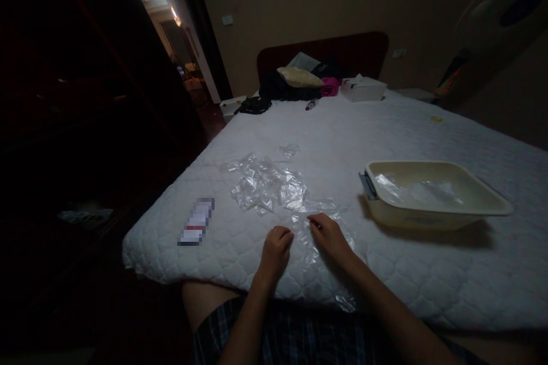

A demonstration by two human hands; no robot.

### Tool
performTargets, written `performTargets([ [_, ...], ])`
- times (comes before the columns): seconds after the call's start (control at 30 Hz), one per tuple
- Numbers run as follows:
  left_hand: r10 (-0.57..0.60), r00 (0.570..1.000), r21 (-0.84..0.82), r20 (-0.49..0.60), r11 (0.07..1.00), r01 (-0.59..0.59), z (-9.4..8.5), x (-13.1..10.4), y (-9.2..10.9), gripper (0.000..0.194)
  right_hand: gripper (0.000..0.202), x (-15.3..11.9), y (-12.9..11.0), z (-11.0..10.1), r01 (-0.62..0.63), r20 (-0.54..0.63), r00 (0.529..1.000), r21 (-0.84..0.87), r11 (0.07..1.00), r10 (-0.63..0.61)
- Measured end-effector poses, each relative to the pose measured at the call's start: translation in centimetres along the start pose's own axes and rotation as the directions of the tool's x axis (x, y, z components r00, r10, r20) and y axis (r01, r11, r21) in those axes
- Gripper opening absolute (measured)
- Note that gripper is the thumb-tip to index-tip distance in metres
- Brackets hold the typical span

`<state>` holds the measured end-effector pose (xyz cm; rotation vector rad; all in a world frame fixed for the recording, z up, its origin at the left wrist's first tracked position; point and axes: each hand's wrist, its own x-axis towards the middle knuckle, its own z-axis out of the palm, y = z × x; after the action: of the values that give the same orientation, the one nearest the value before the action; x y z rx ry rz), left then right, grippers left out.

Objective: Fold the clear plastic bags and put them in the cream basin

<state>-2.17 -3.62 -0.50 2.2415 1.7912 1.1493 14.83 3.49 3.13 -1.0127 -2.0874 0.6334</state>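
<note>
A clear plastic bag lies flat on the white quilted bed, its lower end near the bed's front edge. My left hand is at the bag's left side, fingers curled together; whether they pinch the film is too small to tell. Over the bag's upper right part is my right hand, thumb and forefinger pressed together at the film. Just beyond both hands spreads a crumpled pile of clear bags. To the right stands a cream plastic basin with clear plastic inside.
A pixelated flat item lies left of the pile. At the bed's far end are a white box, a pillow, dark clothes and a small bottle. A fan stands at the far right.
</note>
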Motion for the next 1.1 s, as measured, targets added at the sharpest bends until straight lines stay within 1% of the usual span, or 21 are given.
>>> performTargets([
  [0.07, 0.001, 1.0, -0.007, -0.005, 1.0, -0.001, 0.1, -0.1, -0.1, 0.026, 0.023, -1.2, -1.1, -0.9, 0.091, 0.041, 0.995, -0.051, 0.995, -0.089],
  [0.13, 0.0, 1.0, -0.001, -0.013, 1.0, 0.0, 0.2, -0.2, -0.2, 0.027, 0.023, -2.9, -2.0, -1.6, 0.231, 0.101, 0.971, -0.145, 0.962, -0.218],
  [0.17, 0.0, 1.0, 0.007, -0.02, 1.0, 0.0, 0.3, -0.3, -0.2, 0.027, 0.021, -4.0, -2.4, -1.8, 0.319, 0.146, 0.944, -0.193, 0.928, -0.294],
  [0.23, 0.0, 0.999, 0.027, -0.041, 1.0, 0.002, 0.5, -0.3, -0.3, 0.026, 0.017, -6.1, -2.9, -1.7, 0.497, 0.229, 0.865, -0.273, 0.823, -0.446],
  [0.3, 0.01, 0.997, 0.04, -0.074, 0.999, -0.007, 0.6, -0.4, -0.3, 0.025, 0.014, -8.0, -3.1, -1.4, 0.62, 0.315, 0.782, -0.301, 0.724, -0.538],
  [0.37, 0.024, 0.995, 0.045, -0.1, 0.999, -0.02, 0.7, -0.4, -0.4, 0.024, 0.009, -9.3, -3.2, -0.8, 0.706, 0.375, 0.706, -0.305, 0.639, -0.601],
  [0.4, 0.032, 0.994, 0.046, -0.106, 0.999, -0.027, 0.7, -0.4, -0.4, 0.023, 0.007, -9.6, -3.1, -0.6, 0.734, 0.396, 0.677, -0.309, 0.605, -0.62],
  [0.43, 0.037, 0.994, 0.049, -0.107, 0.998, -0.032, 0.7, -0.4, -0.4, 0.022, 0.006, -9.8, -3.0, -0.3, 0.752, 0.409, 0.658, -0.317, 0.578, -0.632],
  [0.47, 0.04, 0.994, 0.052, -0.105, 0.998, -0.035, 0.7, -0.4, -0.4, 0.021, 0.008, -9.9, -2.9, -0.1, 0.757, 0.42, 0.653, -0.33, 0.564, -0.63],
  [0.5, 0.045, 0.994, 0.055, -0.104, 0.998, -0.04, 0.7, -0.4, -0.4, 0.02, 0.009, -9.8, -2.7, 0.1, 0.751, 0.429, 0.659, -0.344, 0.563, -0.618],
  [0.63, 0.074, 0.99, 0.063, -0.118, 0.996, -0.067, 0.6, -0.3, -0.3, 0.02, 0.009, -9.0, -2.4, 0.2, 0.688, 0.432, 0.722, -0.376, 0.62, -0.54],
  [0.73, 0.088, 0.988, 0.055, -0.126, 0.995, -0.082, 0.4, -0.2, -0.2, 0.025, 0.01, -8.5, -2.6, -0.2, 0.625, 0.412, 0.771, -0.345, 0.7, -0.486],
  [0.8, 0.103, 0.986, 0.042, -0.134, 0.994, -0.098, 0.3, -0.3, -0.1, 0.027, 0.011, -8.1, -2.8, -0.7, 0.57, 0.376, 0.809, -0.309, 0.762, -0.452],
  [0.9, 0.156, 0.972, 0.042, -0.177, 0.988, -0.151, 0.3, -0.5, 0.0, 0.029, 0.016, -7.2, -3.1, -1.5, 0.476, 0.299, 0.865, -0.229, 0.849, -0.404],
  [0.97, 0.193, 0.962, 0.053, -0.194, 0.981, -0.186, 0.4, -0.7, 0.1, 0.031, 0.017, -6.4, -3.2, -2.0, 0.398, 0.267, 0.897, -0.141, 0.906, -0.353],
  [1.03, 0.222, 0.96, 0.05, -0.173, 0.975, -0.217, 0.5, -0.8, 0.3, 0.035, 0.016, -5.5, -3.3, -2.5, 0.294, 0.25, 0.928, -0.039, 0.955, -0.276],
  [1.1, 0.249, 0.959, 0.027, -0.136, 0.968, -0.248, 0.4, -0.8, 0.6, 0.038, 0.016, -4.6, -3.4, -3.0, 0.163, 0.241, 0.955, 0.06, 0.985, -0.173],
])
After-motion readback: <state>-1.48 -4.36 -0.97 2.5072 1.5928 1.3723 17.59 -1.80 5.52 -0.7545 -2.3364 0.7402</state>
